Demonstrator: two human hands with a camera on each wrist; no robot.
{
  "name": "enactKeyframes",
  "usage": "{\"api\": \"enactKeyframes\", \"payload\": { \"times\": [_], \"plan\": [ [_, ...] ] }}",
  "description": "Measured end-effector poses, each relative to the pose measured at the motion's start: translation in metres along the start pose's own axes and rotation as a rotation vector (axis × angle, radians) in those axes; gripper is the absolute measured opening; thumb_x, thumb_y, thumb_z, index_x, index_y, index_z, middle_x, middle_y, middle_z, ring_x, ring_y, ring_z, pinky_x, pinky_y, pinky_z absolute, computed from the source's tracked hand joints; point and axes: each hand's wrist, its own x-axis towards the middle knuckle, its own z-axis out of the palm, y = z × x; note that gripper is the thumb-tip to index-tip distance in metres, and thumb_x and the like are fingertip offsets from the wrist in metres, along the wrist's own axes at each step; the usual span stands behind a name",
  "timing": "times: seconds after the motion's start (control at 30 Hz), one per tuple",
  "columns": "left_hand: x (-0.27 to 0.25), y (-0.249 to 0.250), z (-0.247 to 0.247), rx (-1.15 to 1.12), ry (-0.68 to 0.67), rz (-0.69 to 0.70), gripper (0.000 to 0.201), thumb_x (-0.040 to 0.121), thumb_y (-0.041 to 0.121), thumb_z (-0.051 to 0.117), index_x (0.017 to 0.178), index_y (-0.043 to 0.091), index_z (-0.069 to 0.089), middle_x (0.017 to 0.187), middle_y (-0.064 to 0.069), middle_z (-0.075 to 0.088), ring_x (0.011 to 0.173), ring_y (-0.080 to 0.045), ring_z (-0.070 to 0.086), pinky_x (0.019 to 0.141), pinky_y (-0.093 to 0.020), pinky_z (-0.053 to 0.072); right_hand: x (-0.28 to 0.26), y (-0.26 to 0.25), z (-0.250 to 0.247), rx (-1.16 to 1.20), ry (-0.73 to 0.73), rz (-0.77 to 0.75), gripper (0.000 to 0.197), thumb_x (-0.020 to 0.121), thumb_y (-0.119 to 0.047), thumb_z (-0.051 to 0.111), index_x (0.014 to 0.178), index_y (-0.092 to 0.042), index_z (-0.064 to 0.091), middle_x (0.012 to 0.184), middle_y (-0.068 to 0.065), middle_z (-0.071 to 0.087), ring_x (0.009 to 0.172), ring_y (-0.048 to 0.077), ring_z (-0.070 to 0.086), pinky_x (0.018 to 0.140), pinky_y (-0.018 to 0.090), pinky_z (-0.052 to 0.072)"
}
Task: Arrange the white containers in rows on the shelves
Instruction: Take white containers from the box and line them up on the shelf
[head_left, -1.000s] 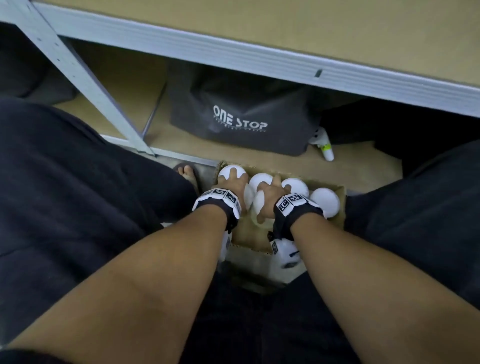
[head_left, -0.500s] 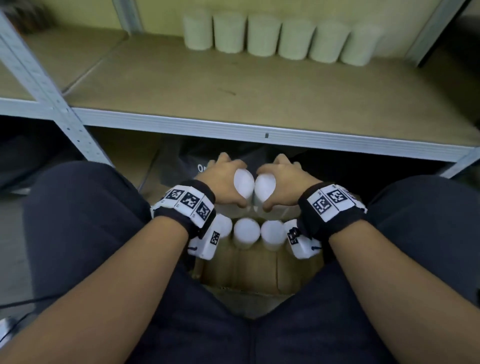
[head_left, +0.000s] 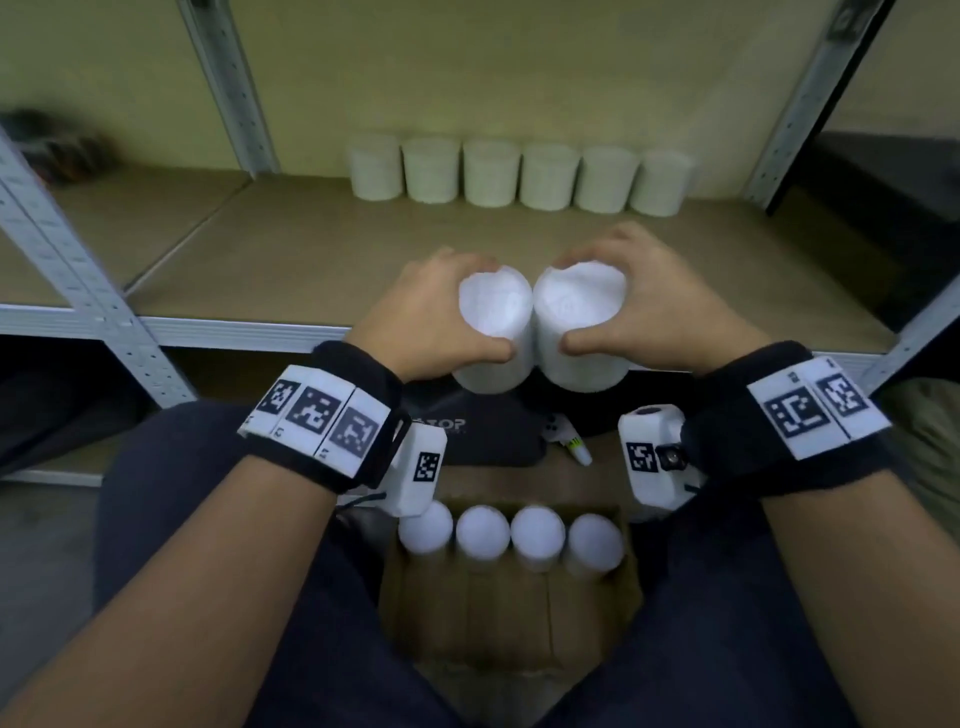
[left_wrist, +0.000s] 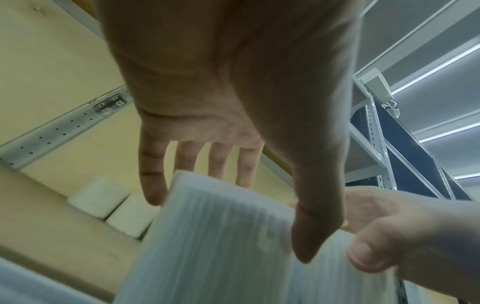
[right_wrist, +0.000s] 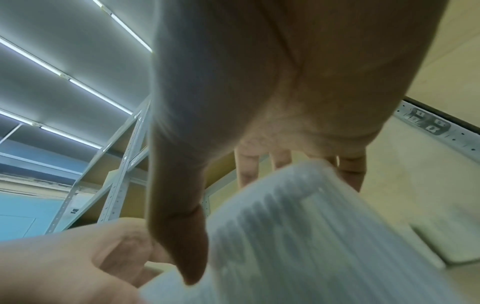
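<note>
My left hand (head_left: 436, 317) grips one white ribbed container (head_left: 493, 332) and my right hand (head_left: 644, 306) grips another white container (head_left: 579, 327). The two containers touch side by side, held in the air over the front edge of the shelf (head_left: 311, 260). The left wrist view shows my fingers and thumb around the left container (left_wrist: 221, 226); the right wrist view shows the same grip on the right container (right_wrist: 298, 226). A row of several white containers (head_left: 519, 174) stands along the back of the shelf. Several more white containers (head_left: 511, 532) stand in the cardboard box (head_left: 514, 613) between my knees.
Grey metal uprights (head_left: 78, 270) frame the shelf at left and right (head_left: 810, 104). Below the shelf lie a dark bag with white lettering (head_left: 467, 431) and a small white bottle (head_left: 566, 441). My dark-clothed legs flank the box.
Both hands have lifted their containers out of the box and up to the shelf's front edge. My head has tilted up, bringing the back row into view.
</note>
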Motion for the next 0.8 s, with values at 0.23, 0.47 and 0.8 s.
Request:
{"api": "enactKeyframes", "payload": {
  "times": [0.23,0.47,0.8],
  "plan": [
    [0.041,0.006,0.005,0.005,0.026,-0.002,0.067,0.062,0.043,0.078,0.123,0.028,0.055,0.133,0.005,0.052,0.123,-0.016,0.046,0.088,-0.025,0.037,0.036,0.026,0.009,0.073,0.111,0.045,0.042,0.063,-0.031,0.084,0.101,-0.024,0.068,0.109,-0.002,0.052,0.11,0.02,0.052,0.088,0.024,0.036],
    [0.068,0.0,0.019,0.023,-0.065,-0.056,0.071,0.065,0.05,0.073,0.13,0.027,0.053,0.138,0.007,0.05,0.128,-0.019,0.045,0.104,-0.047,0.041,0.053,0.048,0.031,0.151,0.125,0.08,0.04,0.072,-0.028,0.079,0.109,-0.02,0.064,0.115,-0.001,0.049,0.114,0.02,0.05,0.089,0.024,0.034],
    [0.071,-0.003,0.017,0.038,-0.089,-0.029,0.07,0.069,0.05,0.073,0.131,0.026,0.051,0.14,0.006,0.046,0.13,-0.019,0.042,0.107,-0.047,0.038,0.056,0.051,0.029,0.12,0.106,0.083,0.042,0.072,-0.034,0.078,0.11,-0.026,0.062,0.113,-0.011,0.044,0.122,0.021,0.046,0.098,0.028,0.037]
  ]
}}
